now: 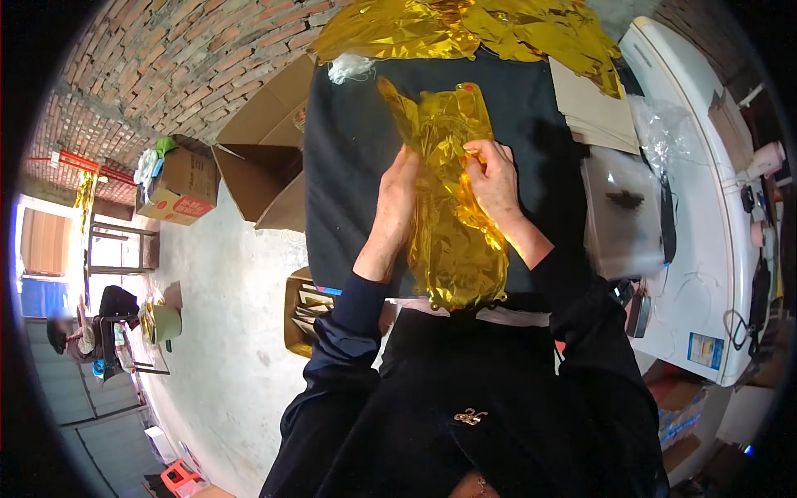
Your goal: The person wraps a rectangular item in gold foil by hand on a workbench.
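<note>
"In the head view, where is the gold foil balloon point(461, 241)?"

"Lying flat and crinkled down the middle of the worktop point(349, 158), on its black cover. Its near end, with small tabs, reaches the near edge. A narrow folded strip of gold foil sticks up at its far left."

"And the hands?"

"The left hand point(394, 207) lies along the balloon's left edge, fingers nearly straight and close together. I cannot tell whether its thumb pinches the foil. The right hand point(496, 183) is mostly closed, thumb and curled fingers pinching a gathered fold at the right side."

"What else is on the worktop?"

"More gold foil sheets point(465, 33) spread across the far end, with a white fluffy bundle point(351, 69) just beside them at the far left. Flat cardboard sheets point(589, 108) lie at the far right, partly under the gold sheets. Nearer, on the right, is a clear plastic bag point(623, 216)."

"Anything around it?"

"To the left, an open cardboard box point(270, 187), and nearer, a smaller box holding packets point(300, 319). A printed carton point(178, 187) is farther left, by the brick wall point(191, 70). A white appliance point(689, 257) stands on the right. Well apart, at the far left, is another person point(79, 339)."
</note>
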`<control>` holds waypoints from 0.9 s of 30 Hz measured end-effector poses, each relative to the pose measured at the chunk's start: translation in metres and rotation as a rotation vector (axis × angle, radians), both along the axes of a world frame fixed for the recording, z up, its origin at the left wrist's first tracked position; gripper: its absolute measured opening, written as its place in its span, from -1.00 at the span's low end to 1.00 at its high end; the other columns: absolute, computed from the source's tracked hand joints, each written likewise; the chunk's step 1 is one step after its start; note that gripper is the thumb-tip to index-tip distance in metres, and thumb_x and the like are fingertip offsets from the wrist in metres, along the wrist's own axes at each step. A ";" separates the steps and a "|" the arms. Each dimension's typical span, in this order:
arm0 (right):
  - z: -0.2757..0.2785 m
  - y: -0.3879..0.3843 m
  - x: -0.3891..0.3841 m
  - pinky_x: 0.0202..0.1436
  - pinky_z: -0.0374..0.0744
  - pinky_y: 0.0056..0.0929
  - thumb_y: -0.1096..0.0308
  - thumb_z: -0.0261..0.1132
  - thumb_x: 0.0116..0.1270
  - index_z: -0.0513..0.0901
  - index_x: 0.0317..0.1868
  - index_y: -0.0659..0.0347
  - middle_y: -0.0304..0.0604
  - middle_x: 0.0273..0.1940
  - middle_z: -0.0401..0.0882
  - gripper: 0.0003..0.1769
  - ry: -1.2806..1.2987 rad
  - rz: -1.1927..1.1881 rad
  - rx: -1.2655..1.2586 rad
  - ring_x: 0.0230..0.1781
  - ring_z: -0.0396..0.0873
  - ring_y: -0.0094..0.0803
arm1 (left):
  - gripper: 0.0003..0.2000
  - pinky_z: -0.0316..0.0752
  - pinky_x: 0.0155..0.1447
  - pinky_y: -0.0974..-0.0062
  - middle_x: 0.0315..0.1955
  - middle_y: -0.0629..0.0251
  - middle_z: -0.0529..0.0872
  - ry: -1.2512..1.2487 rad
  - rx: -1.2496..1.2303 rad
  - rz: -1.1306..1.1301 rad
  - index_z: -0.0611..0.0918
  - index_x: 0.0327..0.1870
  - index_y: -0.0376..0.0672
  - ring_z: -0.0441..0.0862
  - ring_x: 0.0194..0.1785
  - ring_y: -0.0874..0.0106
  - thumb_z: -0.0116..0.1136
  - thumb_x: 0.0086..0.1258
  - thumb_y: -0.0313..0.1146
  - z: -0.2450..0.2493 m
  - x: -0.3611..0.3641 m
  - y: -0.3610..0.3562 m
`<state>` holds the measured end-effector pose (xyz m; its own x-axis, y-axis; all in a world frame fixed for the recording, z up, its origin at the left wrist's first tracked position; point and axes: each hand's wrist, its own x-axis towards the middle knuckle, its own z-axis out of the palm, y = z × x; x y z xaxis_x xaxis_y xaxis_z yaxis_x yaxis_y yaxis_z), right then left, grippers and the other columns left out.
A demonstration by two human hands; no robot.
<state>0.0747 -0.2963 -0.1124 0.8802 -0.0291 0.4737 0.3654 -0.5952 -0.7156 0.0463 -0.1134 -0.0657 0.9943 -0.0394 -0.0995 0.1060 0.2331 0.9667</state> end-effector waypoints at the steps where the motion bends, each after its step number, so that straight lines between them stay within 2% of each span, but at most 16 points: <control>1: 0.001 0.000 0.000 0.13 0.50 -0.10 0.51 0.28 0.37 0.65 -0.01 0.19 -0.04 -0.09 0.69 -0.80 0.001 -0.002 -0.001 0.02 0.54 0.04 | -0.41 0.30 0.54 0.42 0.52 0.03 0.41 0.067 -0.082 -0.029 0.23 0.61 -0.40 0.39 0.53 0.29 -0.13 0.73 -0.17 0.019 -0.007 -0.008; 4: 0.004 0.000 0.000 0.14 0.49 -0.10 0.41 0.26 0.47 0.65 -0.02 0.22 -0.02 -0.08 0.69 -0.85 -0.003 0.002 0.007 0.02 0.53 0.03 | -0.39 0.21 0.60 0.43 0.57 0.00 0.33 -0.040 0.116 -0.037 0.18 0.62 -0.41 0.33 0.58 0.28 -0.13 0.73 -0.18 0.022 -0.009 -0.018; 6: 0.007 0.000 -0.001 0.15 0.48 -0.10 0.32 0.21 0.53 0.65 -0.02 0.23 -0.01 -0.08 0.69 -0.82 0.018 0.008 0.014 0.03 0.53 0.04 | -0.42 0.05 0.67 0.41 0.61 -0.02 0.24 -0.151 0.152 -0.070 0.16 0.62 -0.41 0.18 0.66 0.24 -0.17 0.72 -0.23 0.017 -0.008 -0.023; 8: 0.009 -0.001 -0.002 0.17 0.47 -0.10 0.23 0.16 0.58 0.65 -0.02 0.24 0.01 -0.07 0.69 -0.75 0.039 0.015 0.027 0.03 0.53 0.04 | -0.48 0.07 0.65 0.39 0.58 0.00 0.28 -0.297 0.331 -0.077 0.25 0.58 -0.37 0.20 0.64 0.24 -0.20 0.69 -0.32 -0.003 -0.002 -0.023; 9: 0.010 -0.001 -0.002 0.17 0.46 -0.10 0.19 0.14 0.59 0.65 -0.01 0.24 0.01 -0.06 0.69 -0.71 0.049 0.019 0.036 0.03 0.53 0.04 | -0.49 0.01 0.68 0.33 0.58 -0.11 0.24 -0.313 0.369 -0.091 0.26 0.55 -0.39 0.12 0.68 0.10 -0.19 0.68 -0.32 -0.009 -0.001 -0.026; 12: 0.011 -0.002 -0.002 0.18 0.46 -0.10 0.12 0.10 0.62 0.66 0.00 0.23 0.01 -0.05 0.69 -0.65 0.074 0.028 0.092 0.03 0.51 0.05 | -0.49 -0.01 0.69 0.26 0.58 -0.16 0.22 -0.400 0.502 -0.028 0.28 0.54 -0.38 0.06 0.69 0.03 -0.17 0.67 -0.33 -0.036 0.004 -0.038; 13: 0.011 -0.001 -0.002 0.19 0.46 -0.09 0.11 0.09 0.63 0.66 0.01 0.23 0.01 -0.04 0.69 -0.64 0.082 0.031 0.116 0.03 0.51 0.06 | -0.50 -0.03 0.71 0.18 0.59 -0.20 0.19 -0.429 0.514 -0.048 0.31 0.53 -0.39 -0.01 0.70 -0.05 -0.13 0.64 -0.38 -0.032 0.003 -0.040; 16: 0.014 -0.004 -0.003 0.21 0.45 -0.11 0.06 0.17 0.58 0.65 0.03 0.24 0.00 -0.04 0.69 -0.62 0.099 0.056 0.169 0.04 0.51 0.00 | -0.53 -0.03 0.71 0.12 0.56 -0.24 0.22 -0.417 0.595 -0.077 0.35 0.49 -0.40 -0.01 0.69 -0.11 -0.10 0.62 -0.42 -0.023 0.001 -0.048; 17: 0.014 -0.003 -0.005 0.21 0.47 -0.14 0.08 0.19 0.58 0.63 0.07 0.25 -0.01 -0.04 0.69 -0.62 0.101 0.062 0.155 0.05 0.52 -0.06 | -0.54 0.03 0.68 0.10 0.50 -0.29 0.29 -0.453 0.655 -0.020 0.39 0.44 -0.40 0.06 0.65 -0.17 -0.05 0.55 -0.49 -0.027 0.003 -0.052; 19: 0.014 -0.003 -0.008 0.20 0.50 -0.22 0.13 0.23 0.58 0.60 0.15 0.28 -0.02 -0.02 0.69 -0.62 0.104 0.071 0.126 0.06 0.54 -0.17 | -0.53 0.06 0.66 0.05 0.48 -0.31 0.32 -0.450 0.674 -0.131 0.42 0.41 -0.41 0.11 0.61 -0.21 -0.01 0.49 -0.51 -0.014 0.005 -0.049; 20: 0.014 -0.003 -0.007 0.21 0.49 -0.20 0.10 0.28 0.53 0.58 0.17 0.27 -0.04 -0.04 0.69 -0.57 0.108 0.080 0.170 0.06 0.53 -0.17 | -0.53 0.07 0.65 0.03 0.46 -0.32 0.34 -0.448 0.684 -0.187 0.43 0.39 -0.41 0.14 0.60 -0.23 0.01 0.46 -0.52 -0.007 0.005 -0.049; 22: 0.012 -0.003 -0.007 0.22 0.47 -0.15 0.03 0.39 0.42 0.53 0.21 0.25 -0.09 -0.06 0.70 -0.45 0.118 0.097 0.259 0.06 0.52 -0.18 | -0.50 0.08 0.64 -0.04 0.46 -0.34 0.35 -0.514 0.796 -0.138 0.43 0.39 -0.41 0.16 0.57 -0.29 0.05 0.41 -0.52 -0.020 0.010 -0.052; 26: 0.014 -0.004 -0.007 0.22 0.48 -0.17 0.04 0.39 0.42 0.48 0.26 0.25 -0.10 -0.05 0.68 -0.41 0.185 0.138 0.326 0.07 0.52 -0.20 | -0.48 0.08 0.61 -0.16 0.44 -0.37 0.36 -0.587 0.951 0.033 0.44 0.38 -0.41 0.18 0.53 -0.37 0.12 0.38 -0.49 -0.046 0.007 -0.061; 27: 0.014 -0.004 -0.007 0.23 0.48 -0.17 0.04 0.39 0.41 0.48 0.27 0.25 -0.10 -0.04 0.67 -0.40 0.187 0.141 0.323 0.08 0.51 -0.20 | -0.47 0.01 0.64 -0.13 0.48 -0.36 0.31 -0.548 0.973 0.002 0.41 0.42 -0.38 0.11 0.58 -0.34 0.09 0.42 -0.45 -0.050 0.006 -0.061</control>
